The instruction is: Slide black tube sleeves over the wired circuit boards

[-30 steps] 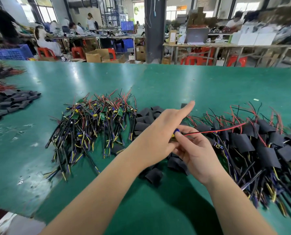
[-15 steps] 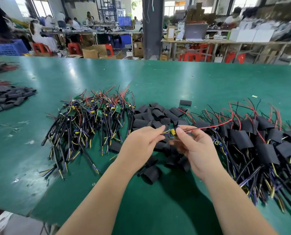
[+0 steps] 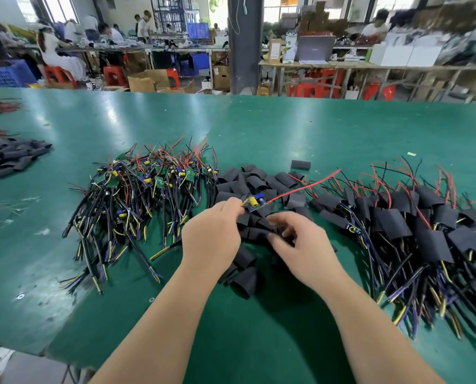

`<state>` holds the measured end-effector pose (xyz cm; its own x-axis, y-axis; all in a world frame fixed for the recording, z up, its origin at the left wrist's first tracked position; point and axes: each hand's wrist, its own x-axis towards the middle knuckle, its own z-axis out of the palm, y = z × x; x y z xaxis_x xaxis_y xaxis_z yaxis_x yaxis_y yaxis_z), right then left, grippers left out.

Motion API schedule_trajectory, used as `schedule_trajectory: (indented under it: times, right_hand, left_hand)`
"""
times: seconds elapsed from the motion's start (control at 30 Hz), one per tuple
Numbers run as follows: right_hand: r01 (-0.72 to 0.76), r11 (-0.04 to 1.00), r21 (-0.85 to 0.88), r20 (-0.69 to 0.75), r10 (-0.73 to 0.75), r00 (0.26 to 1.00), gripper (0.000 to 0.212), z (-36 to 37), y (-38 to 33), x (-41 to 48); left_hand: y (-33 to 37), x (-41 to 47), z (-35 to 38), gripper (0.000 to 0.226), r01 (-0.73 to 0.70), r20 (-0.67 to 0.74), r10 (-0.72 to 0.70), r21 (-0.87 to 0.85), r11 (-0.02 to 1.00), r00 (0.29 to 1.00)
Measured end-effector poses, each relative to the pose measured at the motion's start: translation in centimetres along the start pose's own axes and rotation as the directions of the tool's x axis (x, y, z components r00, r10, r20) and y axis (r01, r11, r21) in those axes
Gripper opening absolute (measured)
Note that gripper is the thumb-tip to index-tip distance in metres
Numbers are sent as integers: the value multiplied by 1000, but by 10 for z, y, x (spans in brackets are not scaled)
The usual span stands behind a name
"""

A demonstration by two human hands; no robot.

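Circuit board [image 3: 255, 204] pinched by left hand [image 3: 212, 239]; right hand [image 3: 303, 246] curls over sleeves [image 3: 252, 182], grip unclear

On the worktop [image 3: 286, 128], three heaps lie in a row. Left: the unsleeved boards [image 3: 137, 195]. Centre: the loose tube sleeves [image 3: 259, 184], touching the left heap. Right: the sleeved boards [image 3: 414, 231], adjoining the centre heap. A stray sleeve [image 3: 300, 164] lies just behind the centre heap. A further sleeve heap [image 3: 12, 156] sits well apart at the far left edge. The left hand [image 3: 212, 234] pinches one wired board [image 3: 255, 203] above the centre heap. The right hand [image 3: 300, 242] is beside it on that heap's near side, its grip blurred.
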<state>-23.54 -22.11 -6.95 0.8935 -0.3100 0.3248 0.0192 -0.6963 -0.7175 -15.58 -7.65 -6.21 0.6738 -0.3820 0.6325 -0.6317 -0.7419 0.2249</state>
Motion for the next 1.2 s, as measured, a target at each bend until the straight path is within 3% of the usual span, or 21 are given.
schedule_trajectory:
  times: [0.07,0.17,0.27,0.4,0.47,0.57,0.63,0.67,0.73,0.8,0.83,0.87,0.9,0.93,0.97,1.07,1.13,1.2]
  right_hand:
    - [88,967,-241,40,-80,996,25,4,1,0]
    - [81,911,-404,132,-30,991,34,11,-4,7]
    - [28,880,-475,239,98,966,44,19,-9,15]
    - [-32,883,-468,265,175,948,39,21,-13,26]
    - [18,852,-524,248,132,960,32,19,-18,30]
    - [194,697,-690,249,-23,968,20,17,-25,32]
    - [257,651,-714,239,-118,964,15,16,-25,30]
    - [261,689,-675,194,-176,965,12,15,-23,29]
    - [166,880,-446,-23,-196,980,17,11,-20,25]
    - [-38,998,54,-185,47,982,32,3,-17,25]
    - [-133,909,396,-151,207,967,38,-1,-14,26]
    - [-213,700,682,-36,323,946,43,-5,-9,26]
    - [-267,471,841,87,369,925,45,-9,-5,26]
    - [-294,312,904,163,384,909,45,-13,0,25]
    - [-305,220,927,203,390,898,44,-16,5,25]
    - [-284,125,951,215,393,894,27,-21,13,25]
    - [-254,177,951,166,404,900,25,-21,15,27]
    - [-241,415,878,38,441,897,30,-21,18,27]
  left_hand:
    - [-2,0,-1,18,26,-12,-26,7,1000,1000]
    - [-12,-1,3,15,139,-33,-139,15,990,990]
    - [-23,-2,5,19,279,1,-279,15,960,960]
    - [-25,-2,5,19,296,14,-296,-26,955,955]
    - [-25,-2,4,20,293,9,-293,-49,955,956]
    - [-26,-2,3,19,316,-1,-317,-78,946,949]
    - [-26,-2,2,18,321,-11,-323,-90,943,946]
    - [-26,-2,2,17,320,-18,-323,-99,942,946]
    - [-25,-2,1,16,308,-33,-313,-116,944,949]
    - [-25,-2,0,15,288,-51,-297,-130,949,954]
    - [-25,-3,-1,15,281,-57,-291,-136,950,955]
    - [-25,-3,-1,16,278,-56,-288,-139,950,956]
    - [-25,-3,-1,17,281,-44,-290,-140,949,956]
    - [-25,-3,0,18,287,-28,-293,-140,948,956]
    - [-26,-4,0,19,290,-14,-295,-143,946,955]
    - [-25,-4,0,20,293,2,-296,-156,943,955]
    - [-25,-5,-1,20,294,0,-298,-168,941,954]
    - [-24,-6,-3,21,304,12,-306,-170,937,952]
